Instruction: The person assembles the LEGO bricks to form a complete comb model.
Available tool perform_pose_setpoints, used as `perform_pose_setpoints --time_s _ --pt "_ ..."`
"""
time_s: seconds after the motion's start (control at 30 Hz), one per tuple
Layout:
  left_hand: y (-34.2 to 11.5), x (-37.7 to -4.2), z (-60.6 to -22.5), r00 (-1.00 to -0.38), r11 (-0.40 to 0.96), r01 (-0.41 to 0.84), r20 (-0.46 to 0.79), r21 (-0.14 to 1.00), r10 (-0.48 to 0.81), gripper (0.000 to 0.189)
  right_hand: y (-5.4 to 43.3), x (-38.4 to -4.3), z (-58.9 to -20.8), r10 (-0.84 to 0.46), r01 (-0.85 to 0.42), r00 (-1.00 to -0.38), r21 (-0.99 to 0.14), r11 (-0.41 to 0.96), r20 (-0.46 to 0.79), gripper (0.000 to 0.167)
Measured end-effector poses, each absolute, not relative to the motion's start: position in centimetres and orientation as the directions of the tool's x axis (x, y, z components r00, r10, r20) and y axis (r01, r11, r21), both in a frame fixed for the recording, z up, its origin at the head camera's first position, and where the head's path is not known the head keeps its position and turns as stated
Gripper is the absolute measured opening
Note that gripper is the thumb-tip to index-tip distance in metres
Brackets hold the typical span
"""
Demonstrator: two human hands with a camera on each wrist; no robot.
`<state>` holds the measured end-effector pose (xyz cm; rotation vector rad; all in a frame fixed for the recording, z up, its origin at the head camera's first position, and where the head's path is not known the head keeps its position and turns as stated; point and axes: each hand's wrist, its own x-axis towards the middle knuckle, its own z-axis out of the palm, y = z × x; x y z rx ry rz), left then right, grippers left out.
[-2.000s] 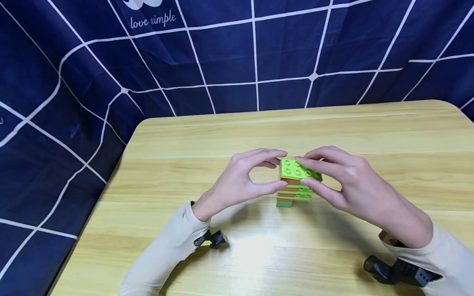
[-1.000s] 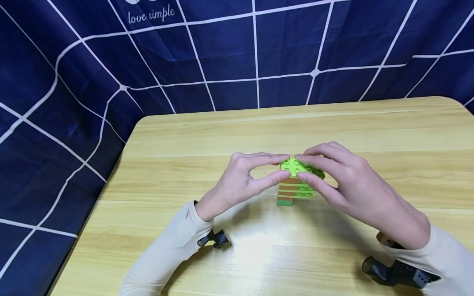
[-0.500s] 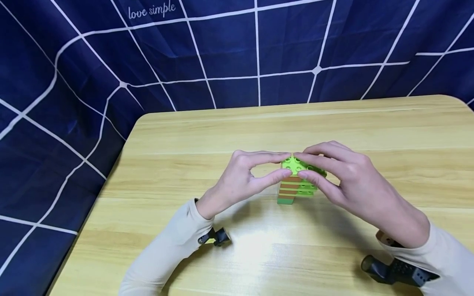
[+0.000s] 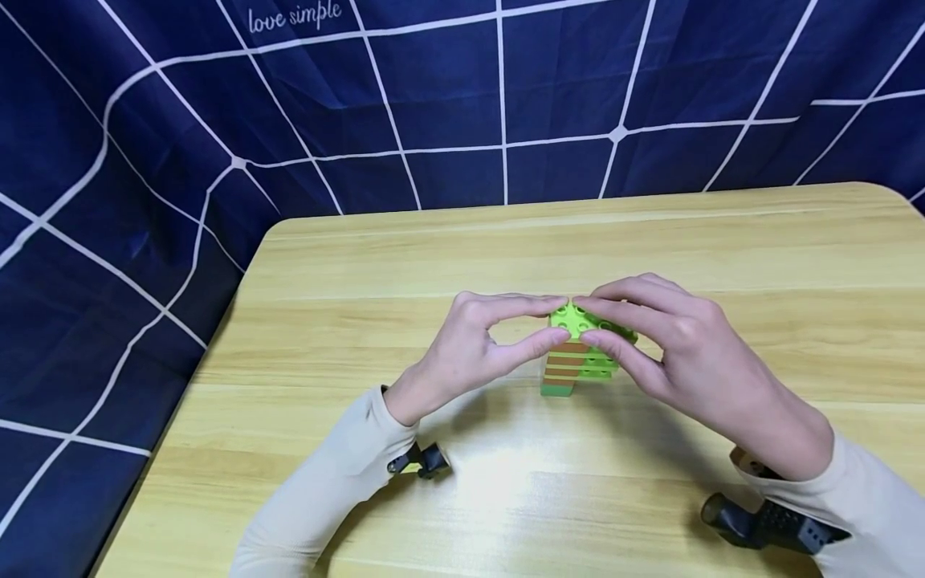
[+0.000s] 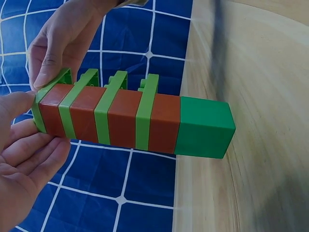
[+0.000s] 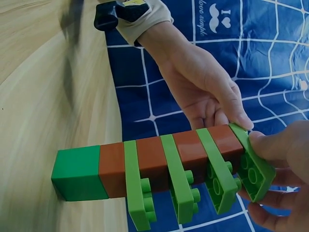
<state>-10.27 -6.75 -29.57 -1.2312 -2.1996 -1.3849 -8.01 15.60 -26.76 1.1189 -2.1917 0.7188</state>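
A tall stack of building bricks stands on the table. Its base is a dark green brick (image 5: 205, 127), above which brown bricks (image 5: 128, 117) alternate with lime green plates (image 6: 178, 181) that stick out to the right. On top lies a lime green plate (image 4: 574, 319) with studs. My left hand (image 4: 477, 345) pinches this plate's left end, thumb at the near edge and fingers at the far edge. Beside it, my right hand (image 4: 679, 345) grips the same plate further right, thumb in front and fingers behind, covering part of its studs.
A light wood table (image 4: 361, 273) bears the stack, and a dark blue curtain (image 4: 441, 96) with white lines hangs behind and to the left. Black wrist cameras sit below the left wrist (image 4: 433, 461) and right wrist (image 4: 755, 522).
My left fingertips have moved right and up onto the top plate's edges. The right fingertips have shifted slightly left along it. The head view has tilted down slightly.
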Motion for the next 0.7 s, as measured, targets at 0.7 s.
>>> perform_pose_setpoints --time_s 0.7 --pt "-6.65 -10.5 -29.73 -0.592 0.166 0.777 0.616 0.607 0.519 0.032 15.92 -8.52 -26.66 -0.544 -0.84 -0.509 -0.247 0.483 0.667 0.052"
